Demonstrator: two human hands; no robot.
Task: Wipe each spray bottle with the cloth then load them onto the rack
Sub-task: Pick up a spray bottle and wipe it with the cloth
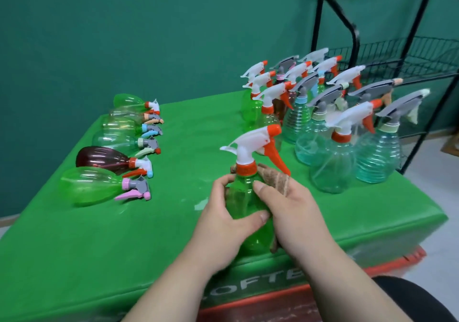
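Note:
A green spray bottle (244, 197) with a white and orange trigger head stands upright near the table's front edge. My left hand (221, 218) grips its body from the left, thumb across the front. My right hand (290, 212) holds a brown cloth (274, 177) pressed against the bottle's right side and neck. Several upright spray bottles (330, 122) crowd the table's back right. A row of several bottles (119, 147) lies on its side at the left. The black wire rack (397, 55) stands behind the table at the right.
The table wears a green cover (173, 222) with a red edge below the front. A green wall rises behind. Floor shows at the far right beside the rack's legs. A dark object sits at the bottom right corner.

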